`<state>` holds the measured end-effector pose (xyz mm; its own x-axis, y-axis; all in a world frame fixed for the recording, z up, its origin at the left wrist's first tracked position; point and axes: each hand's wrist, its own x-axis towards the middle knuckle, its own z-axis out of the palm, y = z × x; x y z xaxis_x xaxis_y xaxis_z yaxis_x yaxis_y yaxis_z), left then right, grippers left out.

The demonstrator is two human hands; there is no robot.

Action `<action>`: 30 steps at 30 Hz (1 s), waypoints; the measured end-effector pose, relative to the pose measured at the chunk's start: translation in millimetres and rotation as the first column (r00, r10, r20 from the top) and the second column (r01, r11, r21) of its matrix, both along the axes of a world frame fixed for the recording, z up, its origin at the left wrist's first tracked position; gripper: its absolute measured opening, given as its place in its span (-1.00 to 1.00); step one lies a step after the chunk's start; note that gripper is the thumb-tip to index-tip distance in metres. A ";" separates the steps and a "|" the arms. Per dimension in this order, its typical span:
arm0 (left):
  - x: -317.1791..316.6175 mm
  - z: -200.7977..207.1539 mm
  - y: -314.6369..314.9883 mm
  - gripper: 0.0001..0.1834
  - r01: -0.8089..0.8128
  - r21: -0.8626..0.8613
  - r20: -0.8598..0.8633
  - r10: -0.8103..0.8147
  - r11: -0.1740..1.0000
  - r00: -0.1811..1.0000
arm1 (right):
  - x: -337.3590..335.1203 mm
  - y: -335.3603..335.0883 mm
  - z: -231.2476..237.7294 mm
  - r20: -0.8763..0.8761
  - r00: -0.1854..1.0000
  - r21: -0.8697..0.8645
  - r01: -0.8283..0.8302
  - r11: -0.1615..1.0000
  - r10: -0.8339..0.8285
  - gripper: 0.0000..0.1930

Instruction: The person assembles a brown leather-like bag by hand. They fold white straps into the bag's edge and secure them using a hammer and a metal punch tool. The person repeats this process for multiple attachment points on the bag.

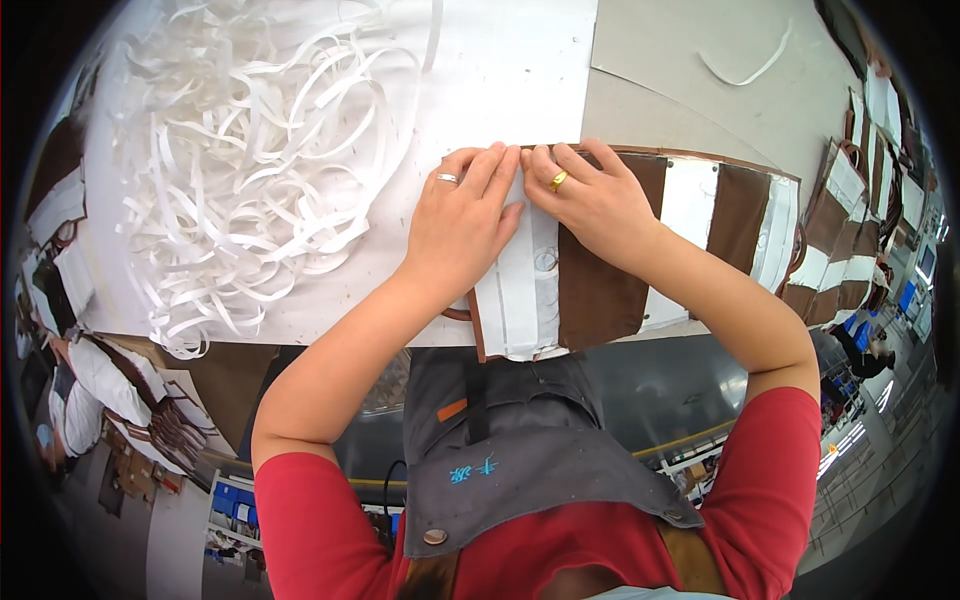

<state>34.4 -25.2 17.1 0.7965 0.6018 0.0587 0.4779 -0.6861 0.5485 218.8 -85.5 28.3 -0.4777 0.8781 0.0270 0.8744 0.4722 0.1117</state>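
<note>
A long panel of brown and white strips with brown edging, like a flat bag piece, lies across the table in front of me. My left hand, with a silver ring, is closed at its far left edge, fingertips pressed along the border. Close beside it, my right hand, with a gold ring, has its fingers bent over the same far edge. The fingertips of both hands nearly meet there. What lies under them is hidden. A brown loop shows at each end of the panel.
Left of my hands, a tangled heap of white strips covers much of the white tabletop. One loose strip lies on the grey board at far right. More brown and white pieces are stacked beyond the panel's right end.
</note>
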 end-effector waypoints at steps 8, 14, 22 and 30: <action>6.6 -7.5 -9.3 -0.51 0.239 0.527 -0.338 -0.057 0.816 0.939 | 14.2 -1.3 4.3 -0.381 0.866 -0.185 0.273 0.944 -0.325 -0.62; 9.1 -6.6 -10.5 -0.53 0.249 0.557 -0.344 -0.053 0.792 0.938 | 9.4 -3.7 -7.5 -0.380 0.906 -0.129 0.146 0.981 -0.185 -0.67; 4.8 -8.2 -12.1 -0.55 0.169 0.464 -0.254 -0.052 0.869 0.966 | 26.0 -10.3 5.4 -0.197 0.958 -0.102 0.193 0.976 -0.210 -0.79; -0.4 -0.9 -13.1 -0.45 -0.005 0.131 -0.019 0.007 0.991 1.000 | 5.5 10.7 0.9 -0.709 0.517 -0.439 0.208 0.874 -0.479 -0.78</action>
